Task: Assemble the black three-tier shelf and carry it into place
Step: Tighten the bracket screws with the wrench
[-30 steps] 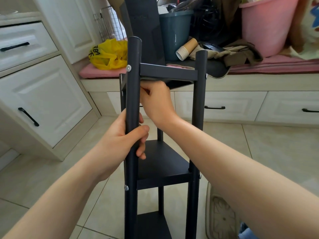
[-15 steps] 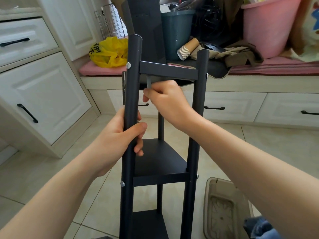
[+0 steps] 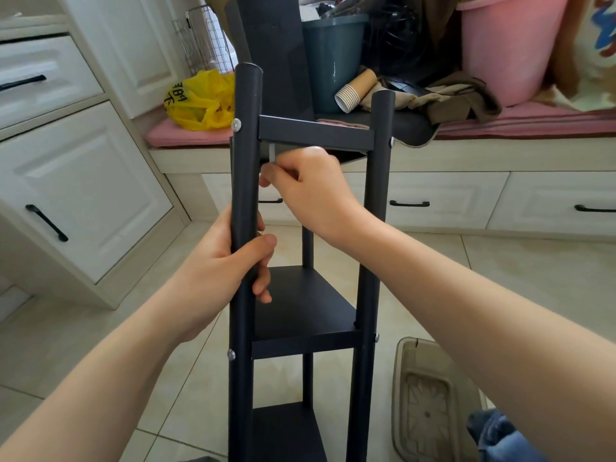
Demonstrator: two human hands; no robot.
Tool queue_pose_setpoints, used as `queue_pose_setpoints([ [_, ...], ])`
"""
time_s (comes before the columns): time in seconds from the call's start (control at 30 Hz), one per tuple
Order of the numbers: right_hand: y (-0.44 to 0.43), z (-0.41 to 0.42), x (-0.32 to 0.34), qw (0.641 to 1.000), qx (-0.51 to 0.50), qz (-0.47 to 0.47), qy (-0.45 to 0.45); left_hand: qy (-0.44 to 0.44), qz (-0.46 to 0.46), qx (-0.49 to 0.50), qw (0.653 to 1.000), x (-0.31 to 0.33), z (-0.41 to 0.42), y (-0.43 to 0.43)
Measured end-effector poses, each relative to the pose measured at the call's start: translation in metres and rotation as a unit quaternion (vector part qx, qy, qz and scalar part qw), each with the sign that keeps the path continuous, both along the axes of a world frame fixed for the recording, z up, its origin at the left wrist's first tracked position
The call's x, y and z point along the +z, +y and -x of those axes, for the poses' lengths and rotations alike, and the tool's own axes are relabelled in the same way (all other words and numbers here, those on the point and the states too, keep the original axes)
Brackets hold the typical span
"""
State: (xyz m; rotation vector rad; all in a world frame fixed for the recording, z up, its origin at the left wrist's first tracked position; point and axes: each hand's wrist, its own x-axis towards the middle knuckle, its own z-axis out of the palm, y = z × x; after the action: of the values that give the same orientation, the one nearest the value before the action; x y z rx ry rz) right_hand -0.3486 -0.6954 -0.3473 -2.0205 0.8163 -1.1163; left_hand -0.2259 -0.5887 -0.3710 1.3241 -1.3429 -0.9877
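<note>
Gripping near-left post [image 3: 245, 168] of black shelf [image 3: 300, 305] with my left hand [image 3: 220, 261], fingers wrapped fully round it. My right hand [image 3: 310, 191] pinches small silver key [image 3: 272, 152] just under top tier's front edge, fingers curled. Shelf upright on tile floor [image 3: 500, 268], white cabinet [image 3: 83, 195] off left, plastic tray [image 3: 430, 395] near right post, cushioned bench [image 3: 186, 136] behind; bare tile between shelf and cabinet

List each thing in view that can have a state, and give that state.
shelf, upright, three tiers fitted.
left hand, grips the front post.
right hand, pinches a silver tool under the top tier.
paper cups, stacked, lying sideways.
bench drawers, shut.
</note>
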Motion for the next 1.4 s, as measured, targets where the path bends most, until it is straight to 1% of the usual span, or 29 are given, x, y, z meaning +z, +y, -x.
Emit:
queue_pose_setpoints([
  [0.1,-0.002,-0.004,-0.004,1.0,-0.004,0.014,-0.004,-0.006,0.004,0.003,1.0,-0.001,-0.001,-0.001],
  [0.23,-0.003,-0.009,-0.007,0.999,-0.005,0.013,-0.038,-0.018,0.009,0.01,1.0,-0.003,-0.002,-0.002],
  [0.47,-0.009,-0.021,-0.011,0.995,-0.031,0.039,-0.091,0.002,0.007,-0.015,1.0,-0.004,-0.002,-0.002],
  [0.57,-0.01,-0.024,-0.013,0.989,-0.05,0.063,-0.121,0.0,0.007,-0.018,1.0,-0.003,-0.001,-0.002],
  [0.73,-0.012,-0.03,-0.015,0.984,-0.072,0.083,-0.137,0.002,0.009,-0.02,1.0,-0.004,0.0,-0.002],
  [0.93,-0.013,-0.02,-0.013,0.988,-0.072,0.073,-0.115,0.003,0.015,-0.014,1.0,-0.007,0.002,-0.005],
  [1.07,-0.012,-0.007,-0.016,0.998,-0.042,0.051,-0.013,0.007,0.023,-0.013,1.0,-0.009,0.004,-0.007],
  [1.17,-0.009,0.003,-0.016,1.0,-0.015,0.002,0.024,0.006,0.024,-0.022,0.999,-0.009,0.007,-0.008],
  [1.27,-0.006,0.011,-0.01,0.999,-0.009,-0.036,0.025,0.008,0.023,-0.03,0.999,-0.008,0.011,-0.008],
  [1.4,-0.003,0.02,-0.002,0.999,0.002,-0.042,-0.009,0.009,0.018,-0.027,0.999,-0.007,0.013,-0.008],
])
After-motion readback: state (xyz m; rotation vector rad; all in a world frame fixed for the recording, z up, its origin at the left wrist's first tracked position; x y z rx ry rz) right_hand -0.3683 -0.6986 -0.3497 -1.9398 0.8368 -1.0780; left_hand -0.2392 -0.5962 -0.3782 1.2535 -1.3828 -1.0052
